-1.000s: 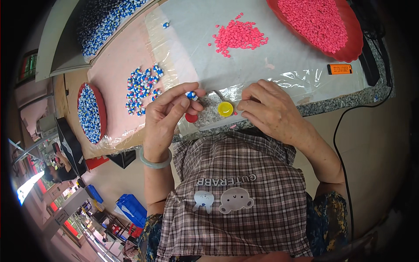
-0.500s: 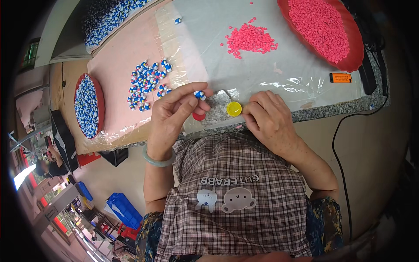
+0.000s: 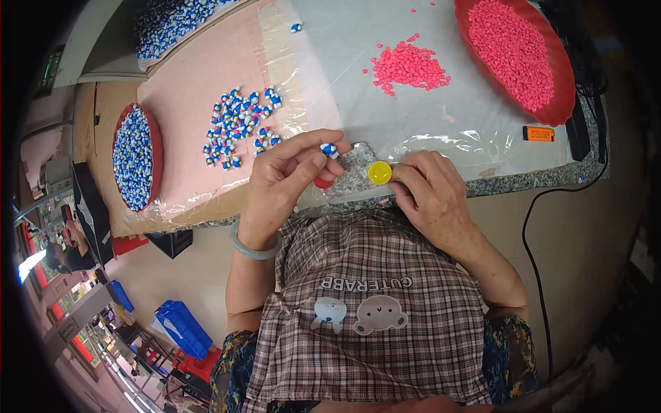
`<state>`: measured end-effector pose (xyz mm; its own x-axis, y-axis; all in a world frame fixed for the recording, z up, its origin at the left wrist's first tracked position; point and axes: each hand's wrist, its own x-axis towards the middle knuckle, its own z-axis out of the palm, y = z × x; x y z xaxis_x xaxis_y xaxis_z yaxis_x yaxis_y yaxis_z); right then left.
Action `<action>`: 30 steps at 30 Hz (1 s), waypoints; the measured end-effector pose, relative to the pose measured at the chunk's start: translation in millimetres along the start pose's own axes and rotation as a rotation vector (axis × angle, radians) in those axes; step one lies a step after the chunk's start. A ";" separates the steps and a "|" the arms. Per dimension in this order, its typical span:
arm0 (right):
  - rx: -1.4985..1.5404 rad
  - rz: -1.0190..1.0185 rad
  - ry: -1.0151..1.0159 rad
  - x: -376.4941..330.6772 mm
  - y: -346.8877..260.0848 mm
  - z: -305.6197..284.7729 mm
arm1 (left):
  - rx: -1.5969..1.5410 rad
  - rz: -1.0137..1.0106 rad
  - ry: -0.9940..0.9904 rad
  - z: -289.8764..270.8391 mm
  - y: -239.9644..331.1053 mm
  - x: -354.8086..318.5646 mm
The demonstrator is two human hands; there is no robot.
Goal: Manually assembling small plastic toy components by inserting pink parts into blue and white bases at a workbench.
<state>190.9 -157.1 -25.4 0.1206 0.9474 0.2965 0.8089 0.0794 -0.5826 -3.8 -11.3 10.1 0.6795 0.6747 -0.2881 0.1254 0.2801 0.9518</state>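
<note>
My left hand (image 3: pixel 286 175) pinches a small blue-and-white figurine (image 3: pixel 329 150) between thumb and fingers, above the table's near edge. Just below those fingers is a red round piece (image 3: pixel 323 182), partly covered by the hand. My right hand (image 3: pixel 430 193) is closed, its thumb and forefinger at the right rim of a round yellow cap-like piece (image 3: pixel 379 173). Whatever lies inside the curled right fingers is hidden. Many more blue-and-white figurines (image 3: pixel 237 124) lie loose on a pink sheet left of my left hand. A heap of small pink pieces (image 3: pixel 410 69) lies farther off.
A red dish (image 3: pixel 156 158) of blue-and-white pieces stands at the left, a larger red dish (image 3: pixel 561 103) of pink pieces at the far right. Near that one lies an orange-and-black object (image 3: pixel 538 133). A black cable (image 3: pixel 527 237) hangs past the table edge. Blue crates (image 3: pixel 182 329) stand on the floor.
The view has shifted slightly, moving the table things a little in the picture. Both hands keep nearly the same pose. A thin dark line beyond the yellow piece no longer shows clearly.
</note>
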 end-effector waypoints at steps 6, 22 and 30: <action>-0.015 0.028 -0.004 0.6 3.4 1.3 | -0.016 0.002 -0.012 -0.7 0.5 1.8; 1.041 0.400 -0.044 -4.1 -4.4 -22.1 | 0.360 0.227 -0.242 40.3 2.9 -2.2; 0.985 0.399 -0.101 2.5 -4.3 -26.4 | 0.475 0.409 -0.190 46.2 -1.3 -1.4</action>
<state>203.0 -163.2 -2.2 0.1892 0.9779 -0.0886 -0.1060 -0.0693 -0.9919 28.5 -44.1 14.2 0.8508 0.5178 0.0896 0.1054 -0.3351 0.9363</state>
